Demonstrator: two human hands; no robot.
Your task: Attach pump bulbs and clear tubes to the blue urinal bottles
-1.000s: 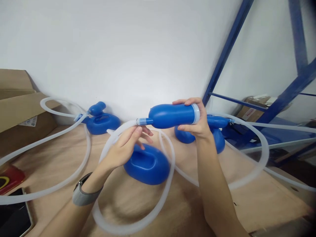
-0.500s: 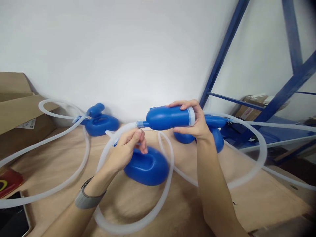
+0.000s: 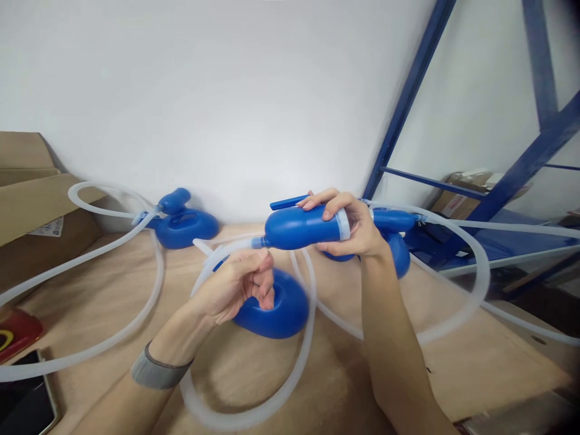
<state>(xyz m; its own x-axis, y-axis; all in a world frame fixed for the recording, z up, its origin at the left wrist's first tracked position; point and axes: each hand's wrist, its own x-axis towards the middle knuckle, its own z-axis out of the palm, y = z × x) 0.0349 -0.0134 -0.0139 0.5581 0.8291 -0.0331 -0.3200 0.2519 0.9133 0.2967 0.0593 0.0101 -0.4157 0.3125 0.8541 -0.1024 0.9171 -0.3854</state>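
Right hand [image 3: 357,226] grips a blue bottle [image 3: 301,227] around its wide end, fingers over the top and thumb beneath, just at the pale ring [image 3: 344,225] that bands that end. It holds the bottle level above the table [image 3: 475,362], narrow neck pointing toward the left hand. Left hand [image 3: 240,284] sits just below and beside that neck, fingers curled in around the end of a clear tube [image 3: 254,411]; the fingertips [image 3: 265,261] are bunched close to the small connector [image 3: 258,242] at the bottle's tip. Whether the tube is already seated on the connector I cannot tell, since the fingers cover the join. A grey band [image 3: 158,370] wraps the left wrist.

From the left hand the tube runs down in a wide loop over the table and back up behind a blue basin [image 3: 276,317] that lies on the table directly under the hands. Behind the right hand another blue vessel [image 3: 394,241] rests on the table, partly hidden, with its own tube [image 3: 475,284] arching off to the right. At the far left, near the wall [image 3: 226,90], a third blue vessel [image 3: 185,220] sits with a tube [image 3: 90,350] sweeping toward the near left edge. A cardboard box [image 3: 31,199] stands at the left, a phone [image 3: 25,405] and a red object [image 3: 16,332] lie at the near left corner, and a blue rack [image 3: 521,175] rises on the right.
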